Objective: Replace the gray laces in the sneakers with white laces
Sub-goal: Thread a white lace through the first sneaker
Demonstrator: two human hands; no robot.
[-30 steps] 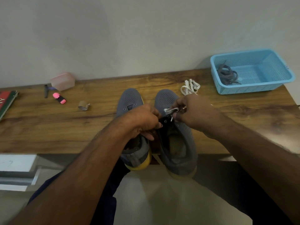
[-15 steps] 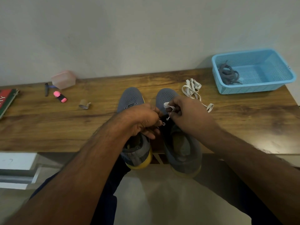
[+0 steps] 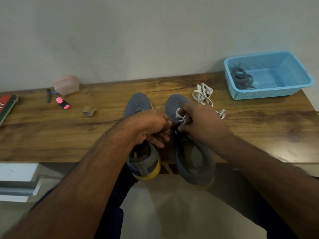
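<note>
Both sneakers' heels overhang the table [image 3: 51, 135] edge (right hand [image 3: 203, 123] pinching white lace [image 3: 202, 95], left hand [image 3: 151, 128] gripping right sneaker [image 3: 189, 152]).

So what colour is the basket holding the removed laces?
Light blue basket, seen in the head view.

The left hand [image 3: 151, 128] covers the midsection of the left sneaker [image 3: 138, 105], hiding its eyelets. The right hand [image 3: 200, 123] hides most of the white lace [image 3: 202, 94] end it pinches. At the left edge of the frame, a red and green book [image 3: 6, 106] is cut off. Both forearms run out of the bottom edge.
</note>
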